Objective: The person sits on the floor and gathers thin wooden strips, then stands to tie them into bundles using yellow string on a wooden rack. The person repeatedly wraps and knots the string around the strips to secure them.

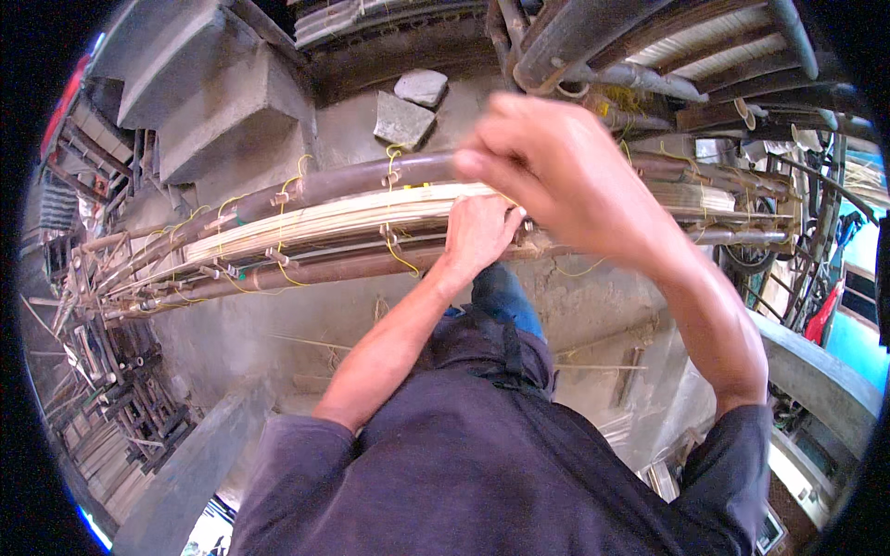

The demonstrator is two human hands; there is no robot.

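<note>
A long bundle of pale thin strips [315,224] lies across in front of me, between a dark far pole [348,179] and a brown near pole [338,266]. Thin yellow strings [390,211] loop around the poles, with small pegs [278,257] along them. My left hand [477,230] rests at the middle of the bundle, its fingers bent and closed over the near side. Whatever they grip is hidden. Raised above the bundle, to the right of the left one, my right hand [547,162] is curled closed and blurred by motion. Its contents cannot be made out.
Two stone pieces [404,119] lie on the floor beyond the far pole. Concrete steps [236,116] stand at the far left, thick poles [593,46] at the far right. A wheel [749,257] sits near the right end of the poles.
</note>
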